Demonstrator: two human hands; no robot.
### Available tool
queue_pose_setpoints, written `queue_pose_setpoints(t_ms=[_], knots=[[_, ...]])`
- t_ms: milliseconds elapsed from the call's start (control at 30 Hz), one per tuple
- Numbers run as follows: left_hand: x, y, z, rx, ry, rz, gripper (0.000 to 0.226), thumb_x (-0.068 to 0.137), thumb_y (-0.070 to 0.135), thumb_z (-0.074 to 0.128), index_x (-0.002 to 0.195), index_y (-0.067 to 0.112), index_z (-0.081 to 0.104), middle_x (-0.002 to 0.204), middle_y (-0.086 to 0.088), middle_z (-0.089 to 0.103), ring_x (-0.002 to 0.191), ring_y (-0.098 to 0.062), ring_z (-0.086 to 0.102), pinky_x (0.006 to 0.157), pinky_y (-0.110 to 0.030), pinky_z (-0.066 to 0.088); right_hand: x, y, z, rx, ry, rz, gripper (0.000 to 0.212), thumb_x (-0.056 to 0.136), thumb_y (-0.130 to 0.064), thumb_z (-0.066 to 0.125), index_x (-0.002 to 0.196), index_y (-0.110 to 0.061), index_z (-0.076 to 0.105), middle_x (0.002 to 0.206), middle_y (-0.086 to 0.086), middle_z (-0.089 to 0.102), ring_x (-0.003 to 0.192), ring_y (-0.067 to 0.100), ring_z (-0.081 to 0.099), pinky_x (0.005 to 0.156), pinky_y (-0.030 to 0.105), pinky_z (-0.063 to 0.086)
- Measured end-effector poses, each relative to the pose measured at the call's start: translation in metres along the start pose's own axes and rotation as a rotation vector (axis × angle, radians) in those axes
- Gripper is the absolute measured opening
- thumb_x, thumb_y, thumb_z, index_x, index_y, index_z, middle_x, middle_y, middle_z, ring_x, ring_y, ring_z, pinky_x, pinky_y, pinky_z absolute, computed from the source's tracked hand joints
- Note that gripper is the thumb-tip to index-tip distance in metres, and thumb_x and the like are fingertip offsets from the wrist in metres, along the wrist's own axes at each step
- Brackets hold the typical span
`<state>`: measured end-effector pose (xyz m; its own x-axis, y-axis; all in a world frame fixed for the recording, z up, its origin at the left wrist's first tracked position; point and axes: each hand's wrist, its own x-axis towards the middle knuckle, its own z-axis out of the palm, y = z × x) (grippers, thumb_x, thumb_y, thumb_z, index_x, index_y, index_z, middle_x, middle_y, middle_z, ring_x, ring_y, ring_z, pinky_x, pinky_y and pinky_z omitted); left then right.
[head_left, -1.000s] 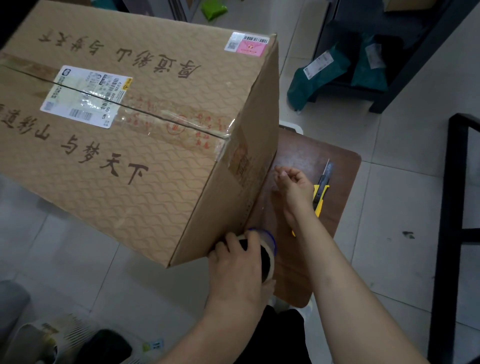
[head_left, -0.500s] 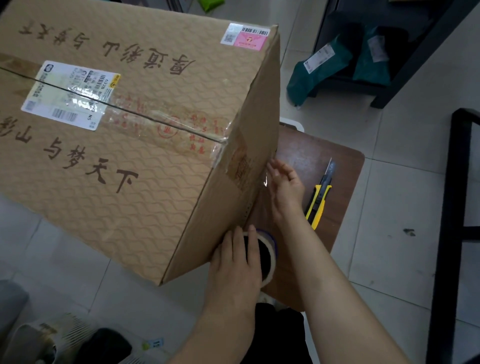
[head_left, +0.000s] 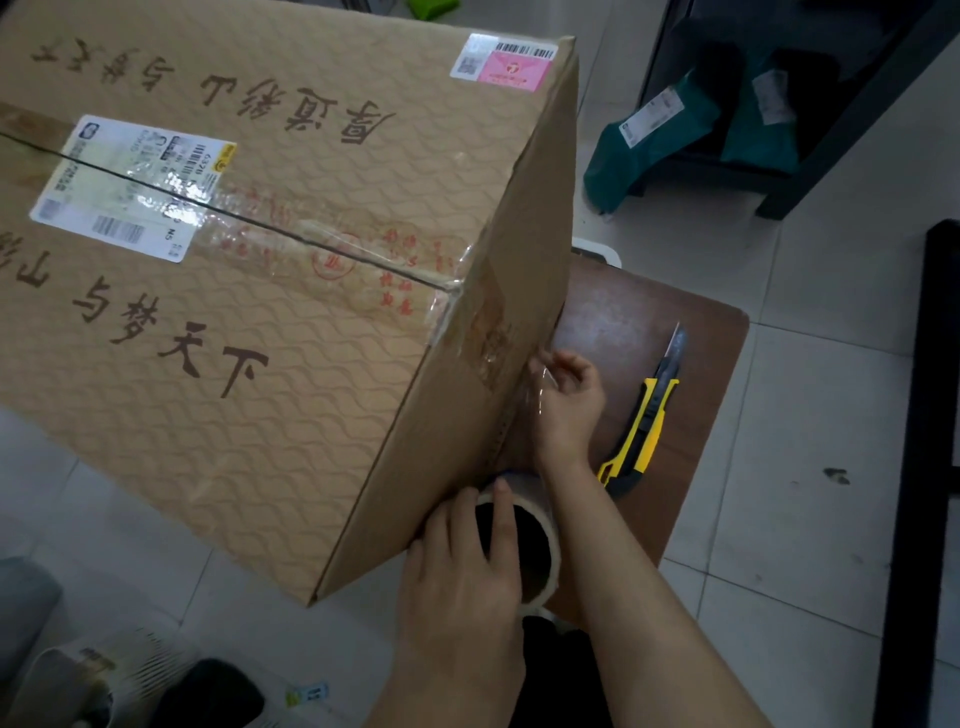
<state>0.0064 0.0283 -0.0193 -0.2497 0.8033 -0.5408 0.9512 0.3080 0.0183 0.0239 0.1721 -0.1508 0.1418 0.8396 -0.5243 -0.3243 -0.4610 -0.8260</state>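
**Left hand** (head_left: 462, 561): closed around the tape roll (head_left: 535, 556). The fingers lie curled over the roll's upper rim, with the index finger stretched across the dark opening. The roll sits against the lower corner of the cardboard box (head_left: 291, 322), directly ahead of the hand's fingertips.

**Right hand** (head_left: 569, 400): narrow, with the fingers curled inward. Thumb and fingertips pinch a clear tape strip (head_left: 540, 387) at the end face of the box. The strip runs down from this hand towards the roll below it. Whether it lies flat on the cardboard cannot be told.

**Cardboard box:** large and tilted, to the left of both hands. Its end face touches the right hand's fingers. A taped seam crosses the top, and a white shipping label (head_left: 130, 187) lies well to the left.

**Surface** (head_left: 623, 322): brown, under and behind the right hand.

**Utility knife** (head_left: 641, 421): yellow and black, with the blade out. It lies on the surface just to the right of the right hand, apart from it.

**Green parcels** (head_left: 654, 140): on the floor, well beyond the right hand.
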Motion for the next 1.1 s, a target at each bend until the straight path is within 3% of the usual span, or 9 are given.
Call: queue_pose_setpoints(t_ms=[133, 300, 367, 433, 500, 600, 800, 933, 1100], knots=[[0.004, 0.001, 0.001, 0.05, 0.036, 0.0, 0.072, 0.056, 0.029, 0.026, 0.114, 0.011, 0.066, 0.108, -0.012, 0.067, 0.091, -0.031, 0.068, 0.069, -0.037, 0.057, 0.001, 0.006, -0.006, -0.12, -0.058, -0.106, 0.012, 0.088, 0.003, 0.062, 0.096, -0.005, 0.067, 0.094, 0.011, 0.068, 0.08, 0.006, 0.063, 0.073, 0.012, 0.051], [0.003, -0.002, 0.003, 0.029, 0.021, 0.007, 0.066, 0.062, 0.035, 0.042, 0.12, 0.012, 0.062, 0.106, -0.011, 0.066, 0.087, -0.029, 0.066, 0.068, -0.033, 0.055, -0.001, 0.003, -0.007, -0.106, -0.089, -0.108, 0.026, 0.089, 0.001, 0.063, 0.114, 0.0, 0.065, 0.107, 0.008, 0.068, 0.081, -0.012, 0.065, 0.078, 0.009, 0.05], [0.0, 0.002, 0.002, 0.033, 0.071, 0.042, 0.081, 0.045, 0.043, 0.073, 0.116, 0.003, 0.065, 0.096, -0.019, 0.067, 0.072, -0.031, 0.064, 0.061, -0.034, 0.054, 0.0, 0.0, -0.008, -0.101, -0.112, -0.112, 0.032, 0.089, 0.002, 0.062, 0.121, 0.003, 0.062, 0.116, 0.008, 0.066, 0.085, -0.014, 0.064, 0.078, 0.007, 0.049], [-0.002, 0.006, -0.002, 0.015, 0.072, 0.035, 0.104, 0.019, 0.047, 0.085, 0.11, 0.0, 0.068, 0.09, -0.021, 0.067, 0.066, -0.031, 0.063, 0.058, -0.033, 0.053, -0.001, -0.003, -0.009, -0.134, -0.16, -0.128, 0.038, 0.09, 0.003, 0.06, 0.128, 0.006, 0.056, 0.129, 0.01, 0.059, 0.107, -0.001, 0.062, 0.087, 0.006, 0.047], [-0.003, 0.005, -0.002, 0.022, 0.067, 0.021, 0.111, 0.01, 0.047, 0.086, 0.108, 0.0, 0.069, 0.088, -0.021, 0.067, 0.064, -0.031, 0.063, 0.056, -0.033, 0.053, -0.003, -0.004, -0.011, -0.154, -0.227, -0.107, 0.04, 0.093, -0.001, 0.057, 0.133, 0.003, 0.052, 0.141, 0.014, 0.052, 0.131, 0.015, 0.05, 0.106, 0.017, 0.041], [-0.007, 0.0, 0.003, 0.032, 0.034, -0.017, 0.115, 0.01, 0.048, 0.086, 0.111, -0.002, 0.067, 0.089, -0.022, 0.067, 0.065, -0.032, 0.063, 0.057, -0.034, 0.053, -0.005, -0.001, -0.015, -0.208, -0.332, -0.105, 0.042, 0.1, -0.01, 0.047, 0.141, -0.005, 0.044, 0.151, 0.009, 0.042, 0.141, 0.013, 0.037, 0.117, 0.03, 0.03], [-0.019, -0.007, 0.01, -0.026, 0.015, -0.092, 0.119, 0.013, 0.053, 0.085, 0.115, -0.003, 0.063, 0.092, -0.022, 0.065, 0.07, -0.036, 0.064, 0.06, -0.04, 0.056, -0.023, 0.01, -0.008, -0.279, -0.438, -0.126, 0.052, 0.106, -0.025, 0.027, 0.155, -0.016, 0.011, 0.164, -0.003, 0.008, 0.15, 0.007, 0.005, 0.123, 0.032, 0.004], [-0.02, -0.014, 0.013, -0.054, 0.008, -0.143, 0.125, 0.011, 0.06, 0.082, 0.118, 0.0, 0.057, 0.09, -0.022, 0.066, 0.067, -0.036, 0.066, 0.053, -0.039, 0.055, -0.027, 0.015, 0.005, -0.226, -0.438, -0.096, 0.072, 0.096, -0.06, 0.026, 0.152, -0.026, -0.004, 0.164, -0.004, -0.005, 0.15, 0.009, -0.002, 0.124, 0.037, 0.004], [-0.02, -0.024, 0.019, -0.102, 0.061, -0.154, 0.116, 0.031, 0.07, 0.069, 0.125, 0.008, 0.046, 0.096, -0.02, 0.069, 0.073, -0.035, 0.069, 0.057, -0.038, 0.057, -0.033, 0.016, 0.019, -0.131, -0.375, -0.064, 0.091, 0.083, -0.072, 0.029, 0.15, -0.027, -0.012, 0.164, -0.001, -0.01, 0.151, 0.012, -0.004, 0.124, 0.042, 0.002]])
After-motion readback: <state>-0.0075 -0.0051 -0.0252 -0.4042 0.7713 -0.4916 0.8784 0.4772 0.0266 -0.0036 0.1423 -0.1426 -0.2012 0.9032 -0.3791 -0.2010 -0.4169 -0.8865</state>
